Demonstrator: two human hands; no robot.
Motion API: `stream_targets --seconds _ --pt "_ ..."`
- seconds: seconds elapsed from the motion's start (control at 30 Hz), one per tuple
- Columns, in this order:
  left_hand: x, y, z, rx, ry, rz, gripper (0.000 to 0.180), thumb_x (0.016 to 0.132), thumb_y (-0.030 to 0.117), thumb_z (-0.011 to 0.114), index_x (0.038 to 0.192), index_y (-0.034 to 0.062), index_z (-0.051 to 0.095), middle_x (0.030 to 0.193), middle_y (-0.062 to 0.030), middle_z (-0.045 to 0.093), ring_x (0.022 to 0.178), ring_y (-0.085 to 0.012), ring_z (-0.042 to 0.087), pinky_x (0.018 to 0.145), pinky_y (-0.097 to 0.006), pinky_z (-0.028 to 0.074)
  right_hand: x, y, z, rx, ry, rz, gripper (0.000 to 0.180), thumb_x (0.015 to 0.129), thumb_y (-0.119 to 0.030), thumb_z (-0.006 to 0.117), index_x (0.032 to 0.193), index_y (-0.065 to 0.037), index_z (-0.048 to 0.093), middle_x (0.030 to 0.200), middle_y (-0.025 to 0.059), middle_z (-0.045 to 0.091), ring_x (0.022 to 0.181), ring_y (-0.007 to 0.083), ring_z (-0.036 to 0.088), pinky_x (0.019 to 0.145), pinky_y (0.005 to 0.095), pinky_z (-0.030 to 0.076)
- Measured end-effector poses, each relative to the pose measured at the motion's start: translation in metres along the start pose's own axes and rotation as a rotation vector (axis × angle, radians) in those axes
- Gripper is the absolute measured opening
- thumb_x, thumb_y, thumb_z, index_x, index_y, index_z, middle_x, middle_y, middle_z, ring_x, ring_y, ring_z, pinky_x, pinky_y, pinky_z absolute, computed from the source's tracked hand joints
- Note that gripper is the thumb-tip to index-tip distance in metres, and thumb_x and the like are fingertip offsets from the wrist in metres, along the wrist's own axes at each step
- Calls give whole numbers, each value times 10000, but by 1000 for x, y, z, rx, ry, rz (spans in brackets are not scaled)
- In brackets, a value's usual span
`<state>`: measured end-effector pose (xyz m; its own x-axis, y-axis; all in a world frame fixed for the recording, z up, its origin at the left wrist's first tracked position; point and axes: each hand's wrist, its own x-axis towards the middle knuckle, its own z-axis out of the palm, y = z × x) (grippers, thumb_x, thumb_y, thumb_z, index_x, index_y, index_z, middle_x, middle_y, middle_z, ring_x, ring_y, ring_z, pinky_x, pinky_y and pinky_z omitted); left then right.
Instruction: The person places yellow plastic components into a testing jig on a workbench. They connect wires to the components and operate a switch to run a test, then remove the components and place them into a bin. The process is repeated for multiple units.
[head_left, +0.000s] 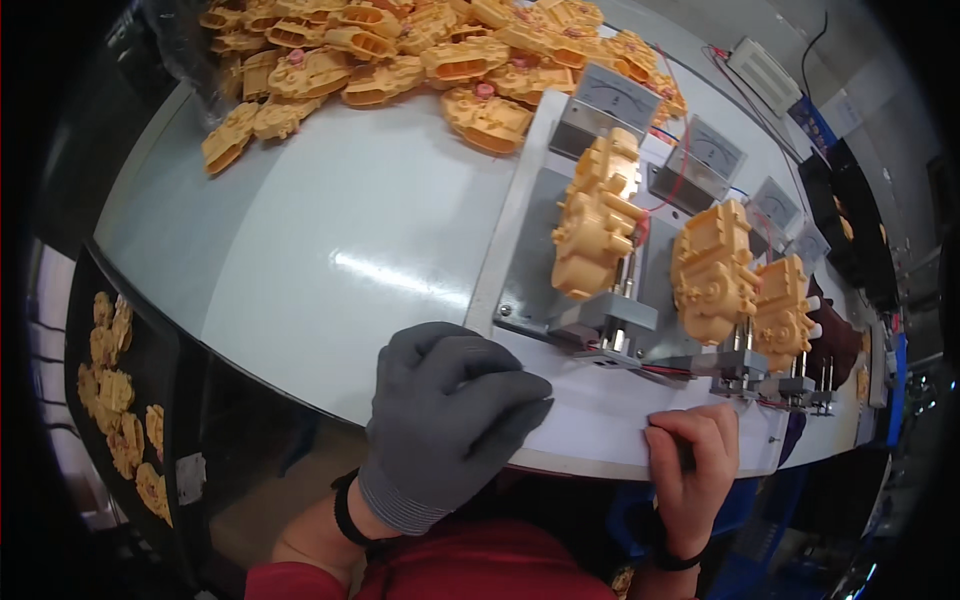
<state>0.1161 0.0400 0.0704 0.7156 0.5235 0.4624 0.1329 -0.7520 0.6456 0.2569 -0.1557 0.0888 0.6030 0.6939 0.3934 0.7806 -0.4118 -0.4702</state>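
Observation:
My left hand, in a grey knit glove, is closed over the front edge of the white board. Its thumb and forefinger come together, and nothing shows between them. Bare and loosely curled, my right hand rests at the same edge further right, its thumb tip close to its forefinger and no object visible in it. Beyond the hands, a yellow plastic motor housing stands upright on a grey metal clamp with pins. Two more, a middle housing and a right-hand housing, sit on similar clamps.
Behind the housings stand several analogue needle meters with thin red wires. A heap of yellow housings covers the table's far side. At the left, a black rack holds more. A white power box is at the far right.

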Motion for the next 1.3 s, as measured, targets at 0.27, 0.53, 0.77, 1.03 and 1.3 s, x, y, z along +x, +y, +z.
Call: stream_targets --seconds 0.27,0.53,0.77,1.03,1.3 --pt "-5 0 3 6 19 33 213 717 88 818 901 156 735 924 -18 630 996 -281 535 885 -398 438 -4 3 1 -25 36 -39 183 734 -89 820 884 -97 716 797 34 605 753 229 556 692 356 398" --pt "-4 1 3 -11 13 26 194 728 88 809 896 152 737 916 -21 637 1004 -287 527 879 -397 443 -2 3 1 -28 49 -56 175 734 -96 823 875 -102 720 795 29 616 742 225 560 687 350 399" --pt "-5 -3 0 -30 -2 61 193 718 83 804 884 152 735 897 -8 640 1000 -285 533 877 -397 443 -1 2 2 -21 57 -62 169 736 -95 826 869 -106 722 794 20 623 735 216 556 677 348 396" --pt "-4 -4 3 -16 3 73 218 699 94 817 884 169 730 894 22 653 963 -262 551 869 -392 437 -5 0 2 -21 57 -36 180 727 -99 833 867 -118 722 776 12 620 733 217 571 673 356 398" --pt "-10 0 1 -48 -36 -43 191 729 0 731 903 44 667 933 -89 581 1028 -322 509 924 -436 411 8 11 2 9 48 -184 133 807 -155 773 894 -124 677 804 4 570 748 206 572 674 345 404"
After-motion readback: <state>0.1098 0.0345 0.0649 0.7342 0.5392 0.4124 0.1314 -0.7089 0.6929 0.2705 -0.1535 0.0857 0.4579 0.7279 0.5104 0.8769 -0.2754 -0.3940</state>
